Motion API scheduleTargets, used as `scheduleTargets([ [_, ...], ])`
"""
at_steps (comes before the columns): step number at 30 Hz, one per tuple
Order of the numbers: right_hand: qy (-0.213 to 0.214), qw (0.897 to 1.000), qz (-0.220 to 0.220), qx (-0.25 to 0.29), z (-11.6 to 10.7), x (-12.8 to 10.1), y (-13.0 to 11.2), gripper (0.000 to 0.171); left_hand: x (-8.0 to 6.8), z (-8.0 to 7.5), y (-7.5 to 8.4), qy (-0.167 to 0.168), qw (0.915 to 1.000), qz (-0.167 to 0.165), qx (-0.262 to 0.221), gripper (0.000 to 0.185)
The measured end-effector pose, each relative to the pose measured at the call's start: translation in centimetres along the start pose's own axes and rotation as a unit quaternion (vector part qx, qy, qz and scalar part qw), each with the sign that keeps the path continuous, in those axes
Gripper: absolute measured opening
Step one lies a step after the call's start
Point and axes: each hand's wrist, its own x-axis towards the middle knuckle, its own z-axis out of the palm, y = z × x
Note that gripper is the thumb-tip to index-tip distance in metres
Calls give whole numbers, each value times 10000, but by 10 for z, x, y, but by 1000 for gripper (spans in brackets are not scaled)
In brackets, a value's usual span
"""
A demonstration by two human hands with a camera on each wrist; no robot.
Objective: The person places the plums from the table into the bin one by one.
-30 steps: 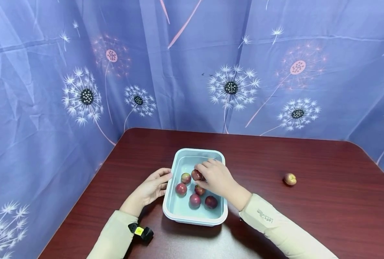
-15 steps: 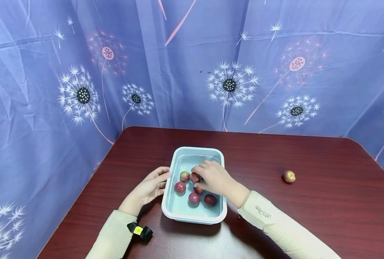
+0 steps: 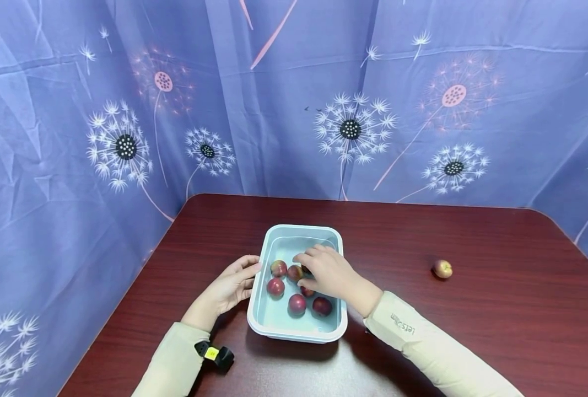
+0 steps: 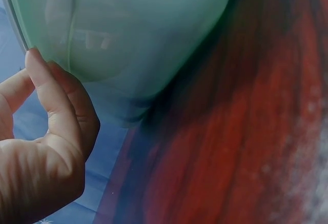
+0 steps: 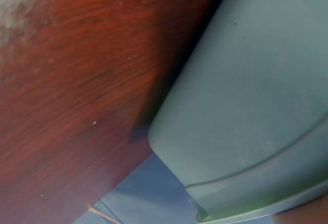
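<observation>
A pale blue plastic container [image 3: 298,335] stands on the table, with several red and yellow-green plums inside. My right hand [image 3: 329,271] reaches over its right wall, fingers spread loosely above the plums. One plum [image 3: 295,273] lies just beyond those fingertips; others are partly hidden under the hand. My left hand [image 3: 229,285] touches the container's left rim with its fingertips. In the left wrist view, the fingers [image 4: 51,93] meet the rim from outside. The right wrist view shows the container's outer wall [image 5: 246,106] and only a sliver of the right hand [image 5: 305,212].
A single yellowish-red plum [image 3: 442,269] lies on the dark red wooden table [image 3: 502,309], well to the right of the container. Blue curtains [image 3: 284,138] with dandelion prints hang behind the table and on its left. A black strap device [image 3: 215,354] sits on the left wrist.
The plum in my right hand has gone down among the others and out of the fingers. The plums near it have shifted slightly. My left hand stays at the rim.
</observation>
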Motion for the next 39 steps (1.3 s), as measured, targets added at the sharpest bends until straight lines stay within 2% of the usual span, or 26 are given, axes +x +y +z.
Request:
scheduleTargets([
  [10,2,10000,59,10,-3,0,1,37,0,2,2,-11,10000,27,-29,25],
  [17,136,9999,35,55,-3,-2,1,35,-1,4,2,-1,10000,22,-72,19],
  [25,242,9995,114,169,-1,-6,0,34,0,4,-4,11,10000,8,70,29],
  [29,415,9983,281,289,0,-6,1,32,-1,4,-4,49,10000,20,77,29],
  [33,819,9953,415,303,-2,-7,2,31,-3,5,-2,35,10000,42,78,28],
  [39,1312,9885,661,371,-16,-10,3,29,-3,4,0,-5,9999,68,133,30],
])
